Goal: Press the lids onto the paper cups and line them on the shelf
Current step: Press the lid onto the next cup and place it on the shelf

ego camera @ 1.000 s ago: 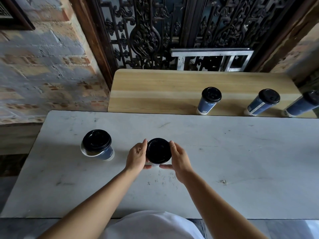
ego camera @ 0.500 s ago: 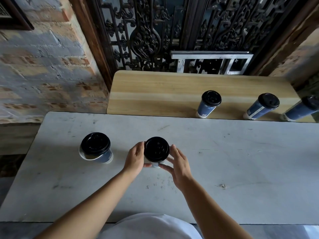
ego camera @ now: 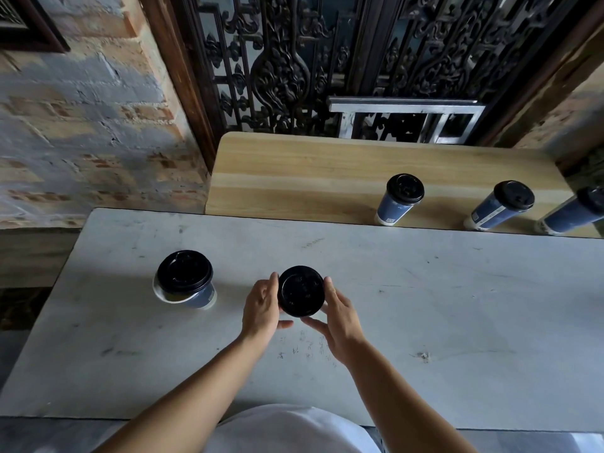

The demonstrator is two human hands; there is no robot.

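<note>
Both hands, left hand [ego camera: 261, 305] and right hand [ego camera: 341, 317], gripped a lidded cup [ego camera: 301, 291] mid-surface on the scuffed marble table [ego camera: 457, 305]; brick wall [ego camera: 81, 125] behind.

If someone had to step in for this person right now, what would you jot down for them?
Left hand and right hand: both cupped around the middle cup on the white table, fingers at the rim of its black lid; the cup's body is hidden, so whether the lid is fully seated cannot be told.
Left cup, on the table: lid sits crooked, white rim showing; needs pressing.
Done: three lidded cups stand in a row on the right half of the wooden shelf.
Left: finish the middle cup, fix the left one, then probably line both up on the shelf.
</note>
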